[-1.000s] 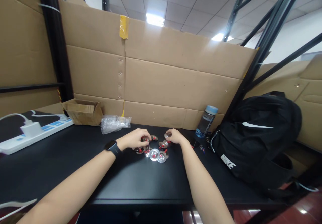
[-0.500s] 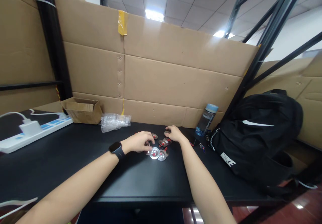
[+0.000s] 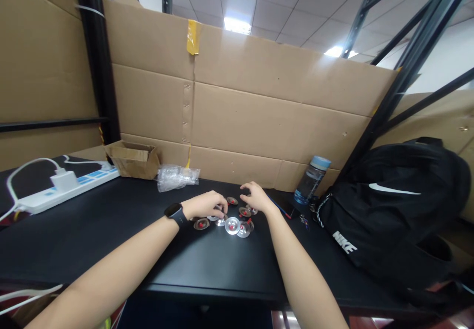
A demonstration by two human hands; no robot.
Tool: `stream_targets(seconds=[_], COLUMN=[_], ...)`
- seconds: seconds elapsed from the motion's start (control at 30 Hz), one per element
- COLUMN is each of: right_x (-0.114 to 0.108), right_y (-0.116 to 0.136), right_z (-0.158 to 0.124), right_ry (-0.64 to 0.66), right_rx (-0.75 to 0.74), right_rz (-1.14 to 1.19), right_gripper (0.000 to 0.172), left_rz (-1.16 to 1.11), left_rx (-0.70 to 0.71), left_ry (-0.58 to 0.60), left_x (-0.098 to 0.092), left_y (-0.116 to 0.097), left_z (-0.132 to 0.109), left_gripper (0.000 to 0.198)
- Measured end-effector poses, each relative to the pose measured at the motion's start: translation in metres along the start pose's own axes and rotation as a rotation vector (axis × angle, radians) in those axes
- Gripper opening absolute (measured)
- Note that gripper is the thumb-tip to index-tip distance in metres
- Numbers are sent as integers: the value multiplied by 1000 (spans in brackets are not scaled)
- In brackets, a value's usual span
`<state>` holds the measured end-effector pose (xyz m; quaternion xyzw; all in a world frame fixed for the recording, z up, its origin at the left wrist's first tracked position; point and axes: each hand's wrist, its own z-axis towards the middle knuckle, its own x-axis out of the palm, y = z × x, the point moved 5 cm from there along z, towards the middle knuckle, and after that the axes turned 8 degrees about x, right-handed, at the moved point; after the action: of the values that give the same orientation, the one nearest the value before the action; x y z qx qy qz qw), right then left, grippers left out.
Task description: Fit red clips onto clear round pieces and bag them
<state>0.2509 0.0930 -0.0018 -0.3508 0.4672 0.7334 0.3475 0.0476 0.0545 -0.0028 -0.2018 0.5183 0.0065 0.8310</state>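
Several finger cymbals, thin silvery discs with domed middles and red loops, lie close together on the black table. My left hand (image 3: 208, 204), with a dark watch on its wrist, is closed over one finger cymbal (image 3: 221, 221) at the thumb and fingertips; its fingers partly cover others. Left of it lies a darker-looking finger cymbal (image 3: 202, 224). A bright finger cymbal (image 3: 232, 226) sits nearer the front, beside an overlapping one (image 3: 243, 229). My right hand (image 3: 255, 197) is open, fingers apart and bent, just above the right-hand finger cymbals (image 3: 245, 212). Another (image 3: 232, 201) rests between the hands.
A black backpack (image 3: 403, 210) stands at the right, beside a blue-lidded water bottle (image 3: 311, 180) and small keys (image 3: 304, 221). Back left are a cardboard box (image 3: 137, 161), clear plastic wrap (image 3: 177, 178) and a white power strip (image 3: 44, 198). Cardboard panels wall the back.
My left hand has shifted left relative to the cymbals, uncovering discs under and beside it. My right hand has lifted off the cymbal at its fingertips and opened. The view has turned slightly left.
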Motion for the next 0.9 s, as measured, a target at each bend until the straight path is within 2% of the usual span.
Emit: stream_targets(seconds=[0.2,0.3,0.4,0.47,0.53,0.67,0.8,0.9], right_x=[-3,5,18,26,32,35,28,25], right_y=[14,30,48,58,66,72,61,51], right_z=[-2,-6,-14,-17,-19,-18,-10,-7], right_ry=[16,177,361,410,431,407,225,131], right_rx=[-36,-90,-128,-109,-84,-38,92,205], right_rz=[89,274,481,608,721,809,864,851], right_gripper=[26,29,44,51,48,40,38,36], left_rz=[-89,-53,-47,-87,-148,-182,-6,72], left_rx=[-48,-102,-142,-140,-134,-131,-105,-72], left_ry=[-139,-275,-438,-522,-560,-558,-661,-630], left_x=[-17,-27,-33,-33,-31,-28,-36,-34], left_y=[4,2,0,-3,-5,-10,-15,-18], left_z=[-2,-1,-1,0,2,5,1,1], left_gripper=[11,12,16,15,15,16,11,8])
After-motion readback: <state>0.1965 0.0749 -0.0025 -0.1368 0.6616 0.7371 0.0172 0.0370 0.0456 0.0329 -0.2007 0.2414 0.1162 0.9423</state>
